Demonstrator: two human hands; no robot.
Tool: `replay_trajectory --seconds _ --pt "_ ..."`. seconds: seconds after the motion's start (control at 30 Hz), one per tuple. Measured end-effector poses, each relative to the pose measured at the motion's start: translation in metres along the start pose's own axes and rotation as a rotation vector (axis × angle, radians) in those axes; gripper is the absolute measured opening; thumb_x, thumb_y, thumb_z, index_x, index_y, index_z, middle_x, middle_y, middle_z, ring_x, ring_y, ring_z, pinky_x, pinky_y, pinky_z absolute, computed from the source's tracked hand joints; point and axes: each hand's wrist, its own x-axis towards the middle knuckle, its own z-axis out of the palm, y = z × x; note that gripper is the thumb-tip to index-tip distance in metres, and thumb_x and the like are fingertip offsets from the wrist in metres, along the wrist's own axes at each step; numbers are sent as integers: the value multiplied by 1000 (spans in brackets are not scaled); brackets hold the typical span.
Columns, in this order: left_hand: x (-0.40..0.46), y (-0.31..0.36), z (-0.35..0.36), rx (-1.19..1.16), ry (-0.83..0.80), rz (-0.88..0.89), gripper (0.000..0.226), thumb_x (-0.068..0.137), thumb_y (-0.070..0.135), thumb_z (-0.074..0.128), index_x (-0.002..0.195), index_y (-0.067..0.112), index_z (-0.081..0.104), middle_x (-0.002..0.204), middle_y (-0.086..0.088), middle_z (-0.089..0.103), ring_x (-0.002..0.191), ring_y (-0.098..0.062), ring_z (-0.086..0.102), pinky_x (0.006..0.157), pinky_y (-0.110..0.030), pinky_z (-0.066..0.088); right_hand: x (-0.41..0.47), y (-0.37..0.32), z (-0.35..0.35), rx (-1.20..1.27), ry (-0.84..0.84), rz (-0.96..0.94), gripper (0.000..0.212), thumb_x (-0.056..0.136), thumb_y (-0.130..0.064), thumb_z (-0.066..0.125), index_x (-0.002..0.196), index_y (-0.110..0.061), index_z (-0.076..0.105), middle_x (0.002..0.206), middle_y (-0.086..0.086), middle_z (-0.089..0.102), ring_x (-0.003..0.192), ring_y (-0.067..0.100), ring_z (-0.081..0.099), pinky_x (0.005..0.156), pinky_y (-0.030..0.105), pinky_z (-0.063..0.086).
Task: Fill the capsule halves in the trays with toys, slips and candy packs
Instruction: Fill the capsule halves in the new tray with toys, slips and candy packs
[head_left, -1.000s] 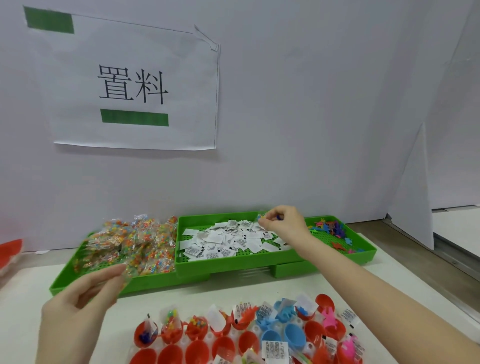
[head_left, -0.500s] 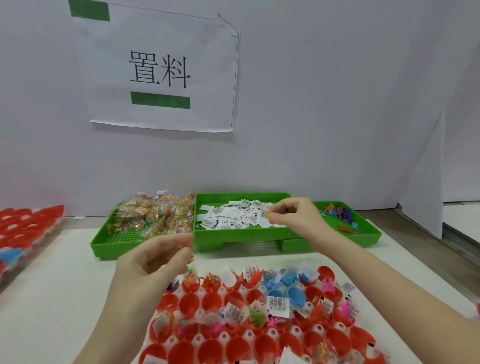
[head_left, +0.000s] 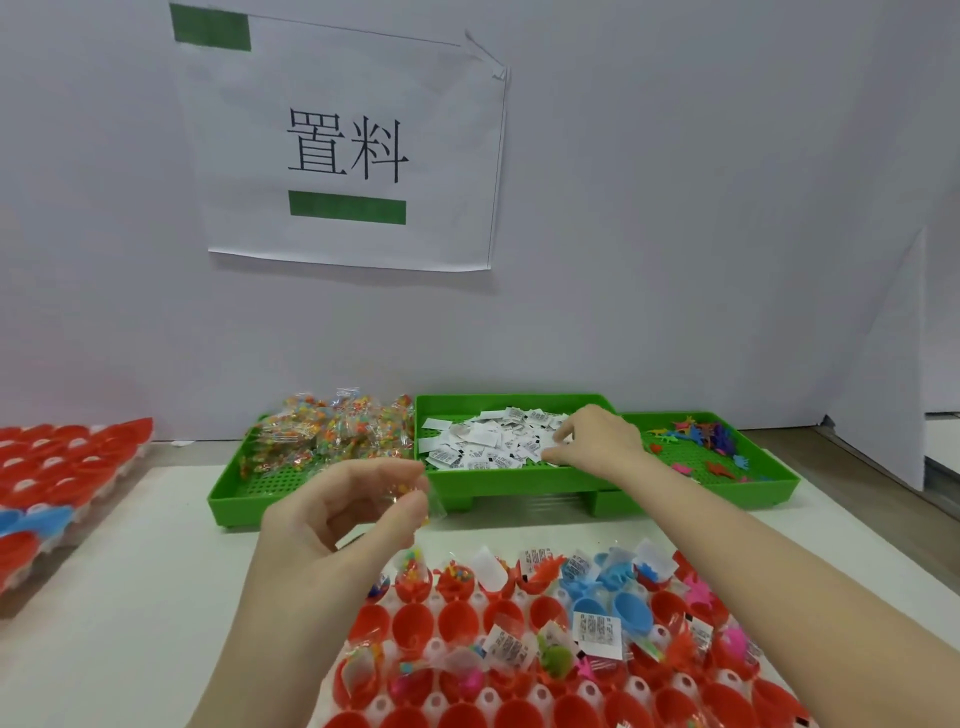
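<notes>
Blurred, the left hand (head_left: 332, 519) pinches a candy pack (head_left: 410, 491) before the middle green tray (head_left: 514, 480), where right hand (head_left: 597, 439) fingertips pinch slips (head_left: 488, 444).

The capsule tray (head_left: 519, 691) below both hands runs off the bottom edge; the candy pack (head_left: 415, 496) pinched in the left hand (head_left: 332, 525) is blurred.

L hand (head_left: 337, 525) is up near the front, fingers curled, pinching a small clear pack. R arm reaches far ahead; R hand (head_left: 597, 441) is palm down, fingertips pinching.
</notes>
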Motion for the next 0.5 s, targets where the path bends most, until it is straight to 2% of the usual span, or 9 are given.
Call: replay_trajectory --seconds 0.1,0.23,0.3,0.4,0.5 --pt "-1 4 2 6 -1 -2 31 72 -1 69 74 29 73 73 0 71 58 -4 61 55 -15 51 6 -6 -2 10 -65 47 33 79 -38 67 105 -17 68 112 -1 66 103 19 60 76 27 45" --pt "-3 5 4 2 -17 -5 31 72 -1 69 73 30 73 69 1 70 55 -3 60 52 -12 49 8 -6 -11 47 -5 74 16 76 -26 69 88 -15 71 87 -1 70 76 18 62 60 22 40" --pt "-3 4 5 1 -33 -16 27 73 -1 69 71 25 74 68 -1 70 54 -4 60 51 -11 48 8 -4 -14 150 10 69 10 81 -24 65 85 -15 67 79 -4 62 74 21 61 58 22 40" --pt "-3 0 8 -2 -46 -32 22 73 -3 68 65 17 73 68 -4 70 55 -5 61 53 -11 49 8 -2 -17 276 73 52 13 90 -24 53 83 -16 60 82 2 62 84 25 62 67 26 41" --pt "-4 0 10 9 -61 -40 24 74 -1 68 68 22 73 71 -2 71 58 -6 63 55 -11 49 6 0 -19 156 87 4 21 89 -15 46 91 -14 67 91 5 69 89 27 62 67 26 40"
